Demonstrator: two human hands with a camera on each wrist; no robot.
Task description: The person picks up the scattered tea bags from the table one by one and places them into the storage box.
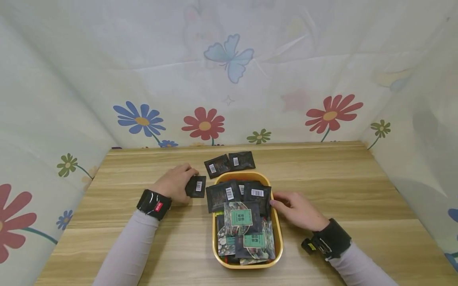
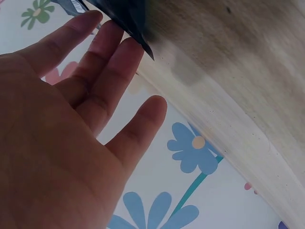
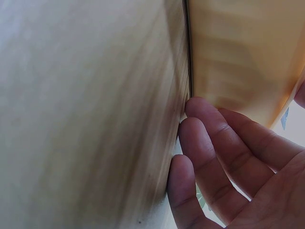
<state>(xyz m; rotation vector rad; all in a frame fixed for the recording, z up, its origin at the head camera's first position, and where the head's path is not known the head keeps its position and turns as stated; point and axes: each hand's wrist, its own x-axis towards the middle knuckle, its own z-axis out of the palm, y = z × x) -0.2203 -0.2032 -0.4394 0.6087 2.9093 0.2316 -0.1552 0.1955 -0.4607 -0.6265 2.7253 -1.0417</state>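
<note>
In the head view, a yellow basket (image 1: 279,254) is filled with flat sachets, several dark-backed with barcode labels and several patterned with green labels (image 1: 241,217). My left hand (image 1: 175,183) is left of it, holding a small black sachet (image 1: 196,187) at its left edge between thumb and fingers. The left wrist view shows the fingertips against the dark sachet (image 2: 126,12); the thumb is hidden there. Touching the basket's right side is my right hand (image 1: 298,209), thumb at the rim. In the right wrist view its extended fingers (image 3: 198,143) lie against the outer yellow wall (image 3: 238,52), close to the tabletop.
Two more black sachets, a left one (image 1: 217,166) and a right one (image 1: 241,160), lie on the wooden table (image 1: 322,174) behind the basket. A white flower-patterned curtain (image 1: 272,99) stands along the table's back and sides. Some sachets overhang the basket's rim.
</note>
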